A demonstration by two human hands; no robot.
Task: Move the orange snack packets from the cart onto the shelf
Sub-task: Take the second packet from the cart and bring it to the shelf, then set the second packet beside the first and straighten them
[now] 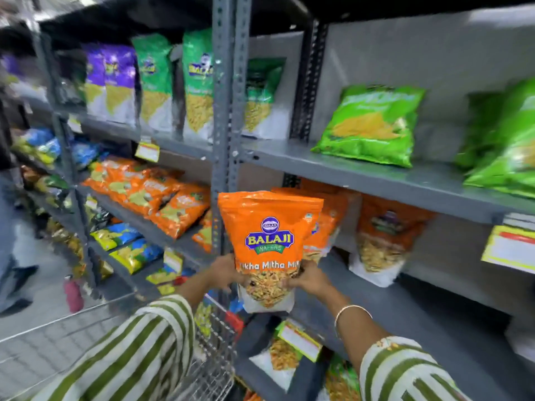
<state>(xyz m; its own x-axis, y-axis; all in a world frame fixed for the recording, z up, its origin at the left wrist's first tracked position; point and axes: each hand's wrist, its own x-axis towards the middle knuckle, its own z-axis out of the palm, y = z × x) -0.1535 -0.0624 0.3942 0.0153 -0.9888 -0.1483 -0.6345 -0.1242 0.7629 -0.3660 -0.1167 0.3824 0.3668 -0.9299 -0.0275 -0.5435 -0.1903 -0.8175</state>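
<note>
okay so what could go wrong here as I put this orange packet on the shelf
Both hands, left hand and right hand, grip only the bottom of the tall orange Balaji snack packet, so its top may flop. Pushing it in could knock the upright orange packet behind it on the grey metal shelf.

Both hands (225,270) (308,277) raised, seemingly clasped.
</note>
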